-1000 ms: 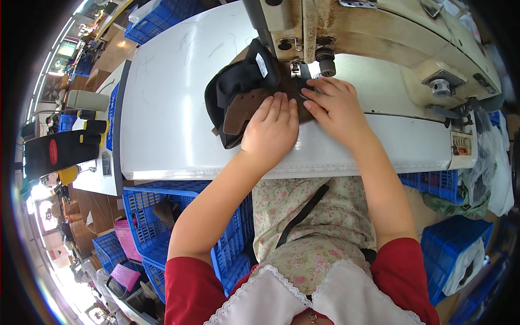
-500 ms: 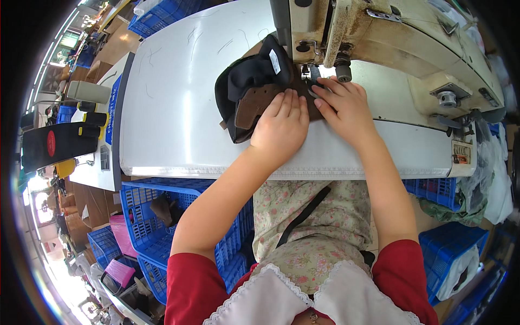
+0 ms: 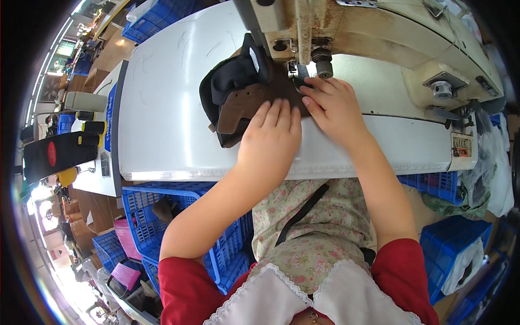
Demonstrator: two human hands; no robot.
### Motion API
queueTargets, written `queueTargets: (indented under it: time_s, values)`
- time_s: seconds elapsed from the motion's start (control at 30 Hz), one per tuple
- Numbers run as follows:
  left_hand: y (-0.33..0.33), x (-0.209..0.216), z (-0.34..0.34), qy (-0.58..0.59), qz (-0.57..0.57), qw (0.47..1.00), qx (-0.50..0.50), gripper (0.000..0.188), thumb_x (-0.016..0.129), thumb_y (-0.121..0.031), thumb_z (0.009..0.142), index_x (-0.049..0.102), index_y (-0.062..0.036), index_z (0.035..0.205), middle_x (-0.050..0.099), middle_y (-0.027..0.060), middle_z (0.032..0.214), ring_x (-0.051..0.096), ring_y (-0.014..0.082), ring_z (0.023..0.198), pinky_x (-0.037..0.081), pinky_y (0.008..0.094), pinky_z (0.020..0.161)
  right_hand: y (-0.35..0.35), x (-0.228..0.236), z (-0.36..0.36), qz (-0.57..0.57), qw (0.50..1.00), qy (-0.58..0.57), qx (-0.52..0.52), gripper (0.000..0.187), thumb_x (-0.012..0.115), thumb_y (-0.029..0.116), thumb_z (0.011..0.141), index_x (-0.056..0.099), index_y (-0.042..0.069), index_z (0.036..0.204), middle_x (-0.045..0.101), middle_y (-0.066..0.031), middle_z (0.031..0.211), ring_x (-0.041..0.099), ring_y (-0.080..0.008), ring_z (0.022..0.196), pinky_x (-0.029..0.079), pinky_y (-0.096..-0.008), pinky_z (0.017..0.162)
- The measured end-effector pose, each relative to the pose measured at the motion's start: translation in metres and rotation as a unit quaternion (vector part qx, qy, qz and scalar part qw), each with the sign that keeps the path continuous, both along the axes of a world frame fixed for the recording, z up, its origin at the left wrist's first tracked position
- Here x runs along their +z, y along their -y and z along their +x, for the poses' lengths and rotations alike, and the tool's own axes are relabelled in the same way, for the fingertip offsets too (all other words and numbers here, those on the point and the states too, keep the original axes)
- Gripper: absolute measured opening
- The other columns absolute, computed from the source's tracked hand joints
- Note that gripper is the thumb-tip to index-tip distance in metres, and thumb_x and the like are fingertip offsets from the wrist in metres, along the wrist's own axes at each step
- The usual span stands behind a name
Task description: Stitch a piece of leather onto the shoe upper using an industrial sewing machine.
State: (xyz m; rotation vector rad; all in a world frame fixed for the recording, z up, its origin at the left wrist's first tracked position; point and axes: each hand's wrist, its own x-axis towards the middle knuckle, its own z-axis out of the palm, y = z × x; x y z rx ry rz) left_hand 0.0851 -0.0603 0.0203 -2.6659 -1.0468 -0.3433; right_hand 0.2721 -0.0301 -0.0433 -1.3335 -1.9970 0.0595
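Note:
A brown leather shoe upper (image 3: 238,108) with black padded lining lies on the sewing machine's white table, its right part by the presser foot (image 3: 293,69). My left hand (image 3: 271,138) rests with its fingers stretched out at the lower edge of the leather, palm down. By the presser foot, my right hand (image 3: 335,108) has its fingers extended over the leather's right edge, thumb apart from the index finger. A small dark curved piece (image 3: 298,84) shows beside those fingertips; its kind is unclear. The needle's point cannot be made out.
The beige sewing machine (image 3: 374,38) arches over the far right of the white table (image 3: 168,119). Blue plastic crates (image 3: 162,189) stand below at the left, another blue crate (image 3: 452,244) at the right. A second work table (image 3: 103,162) is at the left.
The view has shifted a little. My left hand has slid slightly toward me on the leather, its fingers more spread. My right hand stays beside the presser foot.

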Motion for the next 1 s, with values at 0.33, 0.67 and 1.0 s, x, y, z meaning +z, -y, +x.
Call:
queueTargets:
  time_s: [0.33, 0.67, 1.0]
  values:
    - [-0.095, 0.101, -0.030, 0.257, -0.123, 0.942, 0.176, 0.024, 0.059, -0.012, 0.087, 0.070, -0.0026, 0.107, 0.072, 0.0132, 0.102, 0.068, 0.0273, 0.100, 0.050, 0.0362, 0.091, 0.002, 0.000, 0.000, 0.019, 1.000, 0.001, -0.017, 0.022, 0.065, 0.024, 0.088, 0.072, 0.009, 0.102, 0.068, -0.0034, 0.114, 0.057, -0.0224, 0.115, 0.039, -0.0411, 0.101]
    - [-0.175, 0.074, -0.026, 0.400, -0.565, 0.674, 0.256, 0.038, 0.064, -0.002, 0.090, 0.055, -0.0065, 0.127, 0.059, 0.0005, 0.115, 0.055, 0.0164, 0.105, 0.053, 0.0318, 0.085, -0.001, -0.004, -0.010, 0.033, 0.998, -0.044, 0.001, 0.020, 0.066, 0.018, 0.085, 0.070, 0.003, 0.097, 0.068, -0.0075, 0.110, 0.059, -0.0249, 0.111, 0.044, -0.0403, 0.099]
    - [-0.175, 0.058, -0.033, 0.268, -0.471, 0.813, 0.211, 0.036, 0.067, -0.022, 0.088, 0.065, -0.0126, 0.123, 0.065, 0.0157, 0.119, 0.062, 0.0322, 0.109, 0.048, 0.0404, 0.094, -0.003, -0.008, -0.010, 0.056, 0.997, -0.048, 0.010, 0.020, 0.065, 0.019, 0.086, 0.070, 0.002, 0.095, 0.068, -0.0083, 0.105, 0.061, -0.0254, 0.107, 0.046, -0.0398, 0.097]
